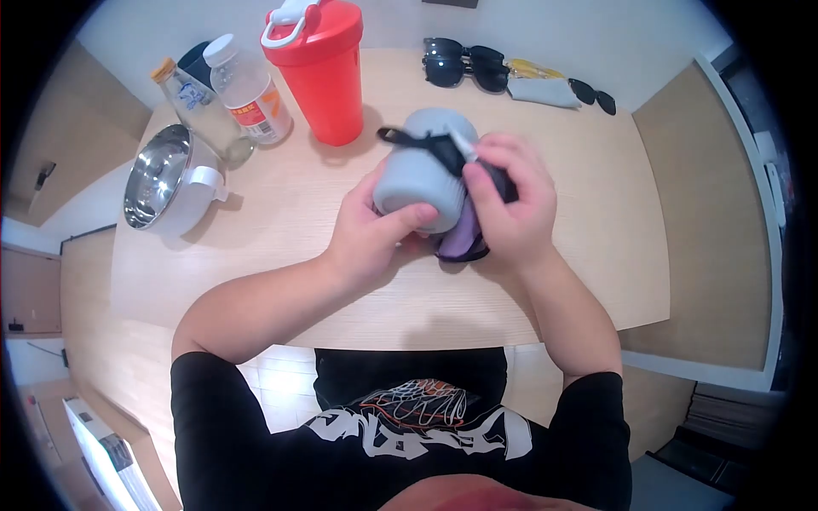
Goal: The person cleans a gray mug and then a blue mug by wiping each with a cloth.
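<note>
A grey-blue cylindrical container (417,187) lies tilted above the table, with a black strap (426,146) across it. My left hand (375,220) is wrapped round its lower left side, the thumb on its end. On the right, my right hand (518,196) is closed round a dark object (498,180) with a light, pointed tip, blurred by motion, close to the strap. Below and between the hands is a purple item with a black edge (462,240), partly hidden by the container and my right hand.
A red shaker bottle (328,94), a plastic bottle (256,102), a glass bottle (209,119) and a steel-lined bowl (175,183) stand on the left of the table (596,255). Sunglasses (466,68), a grey cloth-like piece (544,92) and smaller dark glasses (592,95) lie at the back.
</note>
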Motion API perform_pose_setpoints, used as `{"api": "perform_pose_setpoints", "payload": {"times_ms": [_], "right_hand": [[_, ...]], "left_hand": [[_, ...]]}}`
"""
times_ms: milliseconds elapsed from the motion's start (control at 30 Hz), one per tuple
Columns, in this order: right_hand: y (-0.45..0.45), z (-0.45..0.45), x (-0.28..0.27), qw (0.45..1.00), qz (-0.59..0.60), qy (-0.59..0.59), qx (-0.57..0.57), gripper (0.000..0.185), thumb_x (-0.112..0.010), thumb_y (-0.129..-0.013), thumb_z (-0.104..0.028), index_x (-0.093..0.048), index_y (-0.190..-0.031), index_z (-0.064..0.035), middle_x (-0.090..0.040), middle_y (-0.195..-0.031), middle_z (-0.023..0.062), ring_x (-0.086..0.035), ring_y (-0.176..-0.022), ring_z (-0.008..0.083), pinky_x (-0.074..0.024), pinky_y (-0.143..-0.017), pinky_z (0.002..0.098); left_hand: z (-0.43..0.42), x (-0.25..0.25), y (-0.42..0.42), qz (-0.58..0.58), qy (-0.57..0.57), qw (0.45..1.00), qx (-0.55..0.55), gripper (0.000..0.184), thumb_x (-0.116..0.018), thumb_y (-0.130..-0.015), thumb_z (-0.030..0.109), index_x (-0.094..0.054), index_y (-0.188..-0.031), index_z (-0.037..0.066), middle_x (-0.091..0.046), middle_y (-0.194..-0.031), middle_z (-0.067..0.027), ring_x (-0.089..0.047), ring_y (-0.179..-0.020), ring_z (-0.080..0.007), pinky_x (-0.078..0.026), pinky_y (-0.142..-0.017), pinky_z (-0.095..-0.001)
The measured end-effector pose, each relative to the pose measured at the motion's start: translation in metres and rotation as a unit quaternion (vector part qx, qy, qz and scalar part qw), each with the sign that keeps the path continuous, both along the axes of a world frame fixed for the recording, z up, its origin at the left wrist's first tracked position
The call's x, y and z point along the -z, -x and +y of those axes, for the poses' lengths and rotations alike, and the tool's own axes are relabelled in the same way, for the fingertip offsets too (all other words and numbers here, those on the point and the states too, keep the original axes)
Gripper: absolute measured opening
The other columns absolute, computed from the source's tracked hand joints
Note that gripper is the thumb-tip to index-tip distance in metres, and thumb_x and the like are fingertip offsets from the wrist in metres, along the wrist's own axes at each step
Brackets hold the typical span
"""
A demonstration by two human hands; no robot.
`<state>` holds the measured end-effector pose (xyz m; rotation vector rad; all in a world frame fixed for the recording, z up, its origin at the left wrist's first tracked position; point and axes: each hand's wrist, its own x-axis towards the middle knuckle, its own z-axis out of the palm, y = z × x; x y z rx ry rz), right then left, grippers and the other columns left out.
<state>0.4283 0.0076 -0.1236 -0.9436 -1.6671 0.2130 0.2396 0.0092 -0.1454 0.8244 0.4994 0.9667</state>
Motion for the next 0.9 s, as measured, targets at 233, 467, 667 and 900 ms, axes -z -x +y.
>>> {"api": "perform_pose_setpoints", "payload": {"times_ms": [233, 467, 667, 900], "right_hand": [[0.005, -0.015, -0.009, 0.994, -0.049, -0.056, -0.083, 0.023, -0.075, -0.079, -0.002, -0.069, -0.101, 0.0012, -0.064, -0.097, 0.0173, -0.064, -0.085, 0.0274, -0.0524, -0.072, 0.0325], [-0.012, 0.017, 0.008, 0.998, 0.035, -0.002, 0.050, 0.016, -0.072, -0.083, -0.003, -0.065, -0.097, 0.0018, -0.065, -0.098, 0.0155, -0.064, -0.087, 0.0272, -0.0517, -0.078, 0.0335], [-0.008, 0.009, -0.002, 1.000, 0.003, -0.001, 0.010, 0.015, -0.073, -0.081, -0.003, -0.068, -0.094, 0.0015, -0.065, -0.097, 0.0143, -0.064, -0.087, 0.0270, -0.0517, -0.079, 0.0337], [0.005, -0.015, -0.011, 0.992, -0.040, -0.045, -0.107, 0.022, -0.076, -0.076, -0.002, -0.071, -0.097, -0.0010, -0.064, -0.096, 0.0132, -0.064, -0.081, 0.0239, -0.0529, -0.071, 0.0312]], "left_hand": [[0.007, 0.013, 0.005, 0.023, 0.007, 1.000, 0.004, 0.046, -0.075, -0.086, 0.017, -0.052, -0.123, 0.004, -0.064, -0.106, -0.0108, -0.068, -0.090, -0.0200, -0.060, -0.068, -0.0324], [-0.001, -0.006, 0.002, 0.022, -0.041, 0.999, 0.020, 0.074, -0.074, -0.084, 0.004, -0.036, -0.147, 0.004, -0.056, -0.125, -0.0113, -0.061, -0.109, -0.0210, -0.059, -0.075, -0.0316], [0.002, 0.000, 0.004, 0.016, -0.005, 0.999, 0.027, 0.063, -0.072, -0.086, 0.005, -0.041, -0.141, 0.004, -0.058, -0.121, -0.0126, -0.064, -0.104, -0.0211, -0.059, -0.075, -0.0326], [0.009, 0.014, 0.003, 0.017, 0.013, 1.000, 0.010, 0.040, -0.076, -0.087, 0.026, -0.056, -0.114, 0.005, -0.067, -0.093, -0.0102, -0.068, -0.074, -0.0202, -0.059, -0.064, -0.0303]]}}
